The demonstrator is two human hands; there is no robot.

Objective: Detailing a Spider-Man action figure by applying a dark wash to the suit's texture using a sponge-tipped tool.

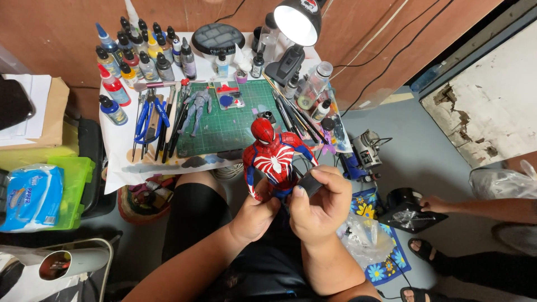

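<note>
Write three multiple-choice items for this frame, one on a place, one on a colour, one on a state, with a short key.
1. Where does the grey unpainted figure lie?
A. on the green cutting mat
B. on the floor
C. in the green plastic box

2. What colours is the figure held in the hands?
A. green and black
B. red, blue and white
C. all grey

3. What is the state of the desk lamp?
A. switched off
B. lying on its side
C. lit

Key: 1 A, the grey figure rests on the mat's left part. 2 B, the left hand and right hand hold a red and blue figure with a white chest emblem. 3 C, its shade glows bright white.
</note>
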